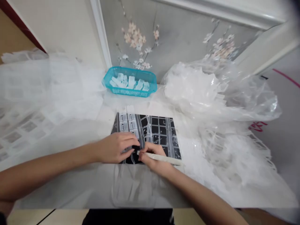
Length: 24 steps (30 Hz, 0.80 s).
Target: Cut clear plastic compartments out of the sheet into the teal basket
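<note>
My left hand (pixel 117 147) lies on the near left part of a black mat (pixel 161 131), fingers pressed down on a thin clear plastic sheet (pixel 131 120) with cut-out rectangles. My right hand (pixel 152 156) is closed around a pale stick-like tool (pixel 164 159), its tip meeting the left fingertips on the sheet. Several small clear rectangles still sit in rows at the mat's far left; the rest of the grid shows bare black.
A turquoise basket (pixel 152 81) holding several small clear plastic pieces stands at the back by the wall. Heaps of crumpled clear film (pixel 211 90) lie to the right, and stacked white sheets (pixel 35 93) to the left. The table's near edge runs below my forearms.
</note>
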Each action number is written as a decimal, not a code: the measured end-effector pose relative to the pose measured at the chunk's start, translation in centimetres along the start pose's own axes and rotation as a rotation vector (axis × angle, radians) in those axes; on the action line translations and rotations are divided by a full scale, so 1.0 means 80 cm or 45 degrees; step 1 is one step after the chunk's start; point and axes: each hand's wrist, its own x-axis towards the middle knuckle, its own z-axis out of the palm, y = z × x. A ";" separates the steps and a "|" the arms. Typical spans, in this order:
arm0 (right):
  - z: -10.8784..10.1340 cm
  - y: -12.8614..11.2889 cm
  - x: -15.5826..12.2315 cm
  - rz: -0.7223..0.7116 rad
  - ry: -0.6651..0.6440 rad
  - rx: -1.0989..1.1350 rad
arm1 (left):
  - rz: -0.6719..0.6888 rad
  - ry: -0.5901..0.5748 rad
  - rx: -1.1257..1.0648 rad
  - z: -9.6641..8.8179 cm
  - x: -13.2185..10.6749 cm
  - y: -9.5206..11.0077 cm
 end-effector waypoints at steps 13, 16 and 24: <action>0.010 0.005 0.002 -0.001 -0.102 -0.177 | -0.054 0.137 -0.025 0.027 -0.036 -0.019; 0.009 0.007 0.003 -0.025 -0.114 -0.181 | -0.005 0.128 -0.011 0.025 -0.038 -0.020; 0.013 -0.004 0.006 0.032 -0.066 -0.309 | 0.062 0.028 0.163 0.024 -0.041 -0.017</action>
